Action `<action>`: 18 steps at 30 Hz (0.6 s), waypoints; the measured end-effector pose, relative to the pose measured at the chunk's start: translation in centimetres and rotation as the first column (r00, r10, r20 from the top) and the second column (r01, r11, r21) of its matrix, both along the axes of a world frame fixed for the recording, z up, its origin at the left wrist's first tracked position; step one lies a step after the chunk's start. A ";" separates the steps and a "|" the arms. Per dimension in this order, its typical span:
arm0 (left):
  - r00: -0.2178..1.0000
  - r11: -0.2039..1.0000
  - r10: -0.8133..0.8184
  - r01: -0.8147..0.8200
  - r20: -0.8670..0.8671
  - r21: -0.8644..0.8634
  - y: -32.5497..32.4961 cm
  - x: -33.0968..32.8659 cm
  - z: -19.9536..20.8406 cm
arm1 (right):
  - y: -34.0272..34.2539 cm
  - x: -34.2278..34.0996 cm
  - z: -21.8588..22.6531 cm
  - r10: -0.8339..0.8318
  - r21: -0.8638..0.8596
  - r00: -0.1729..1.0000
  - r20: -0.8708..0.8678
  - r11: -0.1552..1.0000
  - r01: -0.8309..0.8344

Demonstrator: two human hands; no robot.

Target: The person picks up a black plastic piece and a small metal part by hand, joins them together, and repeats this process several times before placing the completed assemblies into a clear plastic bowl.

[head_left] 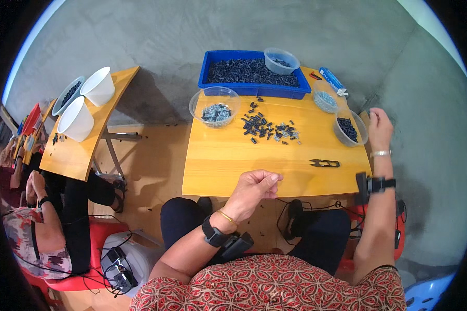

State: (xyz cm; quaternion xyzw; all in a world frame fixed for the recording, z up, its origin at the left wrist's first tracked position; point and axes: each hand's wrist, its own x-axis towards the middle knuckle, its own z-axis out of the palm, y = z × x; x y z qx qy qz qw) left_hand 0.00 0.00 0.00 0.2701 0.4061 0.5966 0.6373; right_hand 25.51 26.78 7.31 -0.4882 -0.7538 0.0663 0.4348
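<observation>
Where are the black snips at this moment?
In the head view, the black snips lie right of centre on the yellow table, nearer than the rightmost bowl.

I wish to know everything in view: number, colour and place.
Tables: at least two, yellow, centre, left.
Tray: one, blue, centre table.
Bowls: five, translucent, four centre, one left.
Dark pieces: many, black, tray, bowls, tabletops.
Pale pieces: many, grey, bowls, tabletop.
Snips: one, black, centre table right.
Package: one, blue-white, back right corner.
Buckets: two, white, left table.
Seats: several, red, blue, lower corners.
Co-worker: one clearly, patterned top, left.
Left grip: one, bare, near table edge.
Right grip: one, bare, right of bowls.
</observation>
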 end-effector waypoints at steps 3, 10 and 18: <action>1.000 1.000 0.017 -0.017 -0.003 0.021 1.8 -0.8 -0.9 | 1.0 -2.7 -0.7 -0.100 -0.071 0.937 0.335 0.989 0.130; 0.995 0.996 0.039 -0.031 -0.094 0.082 4.1 -1.1 -3.3 | -2.7 -10.4 -5.9 0.487 -0.302 0.832 0.267 0.862 -0.407; 0.993 0.992 0.076 -0.084 0.090 0.089 3.9 -2.0 -4.0 | -4.3 -15.9 -6.0 0.647 -0.400 0.664 0.375 0.759 -0.513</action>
